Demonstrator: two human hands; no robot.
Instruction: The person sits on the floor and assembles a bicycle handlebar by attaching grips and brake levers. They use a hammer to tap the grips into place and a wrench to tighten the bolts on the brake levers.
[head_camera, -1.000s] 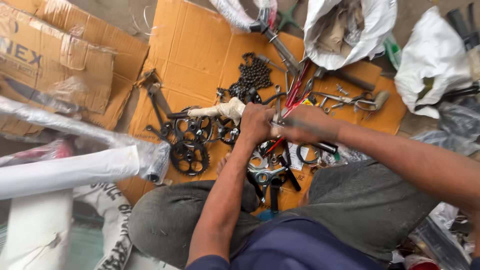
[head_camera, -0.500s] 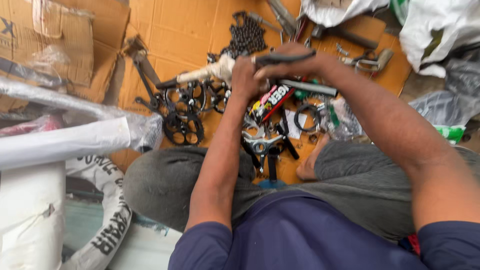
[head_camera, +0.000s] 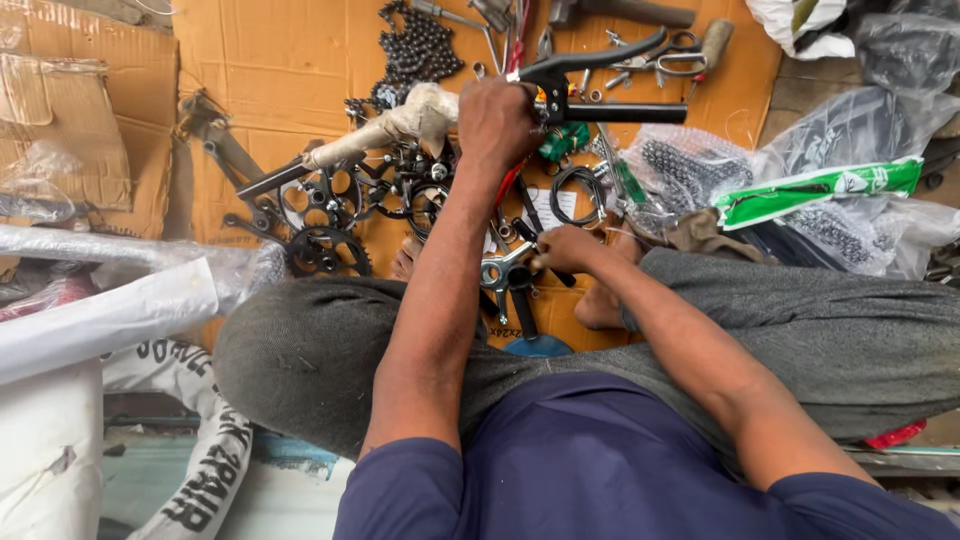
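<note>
My left hand (head_camera: 497, 120) is closed around a black handlebar (head_camera: 630, 113) with a black brake lever (head_camera: 600, 58) on it, held over the orange cardboard sheet (head_camera: 280, 70). A paper-wrapped bar end (head_camera: 400, 122) sticks out to the left of that hand. My right hand (head_camera: 567, 248) is lower, near my crossed legs, with its fingers pinched on a small dark tool among loose parts. It touches a silver metal fitting (head_camera: 503, 272). What the fingers hold is too small to name.
Black chainrings (head_camera: 328, 250) and cranks lie left of my arm. A bicycle chain (head_camera: 420, 45), scissors (head_camera: 672, 55) and small bolts lie at the top. Plastic bags (head_camera: 880, 110) and a green packet (head_camera: 815, 188) sit right. A wrapped white frame (head_camera: 100, 310) lies left.
The view has shifted downward. My left hand stays on the handlebar, and my right hand has left the brake lever and dropped to the loose parts by my legs.
</note>
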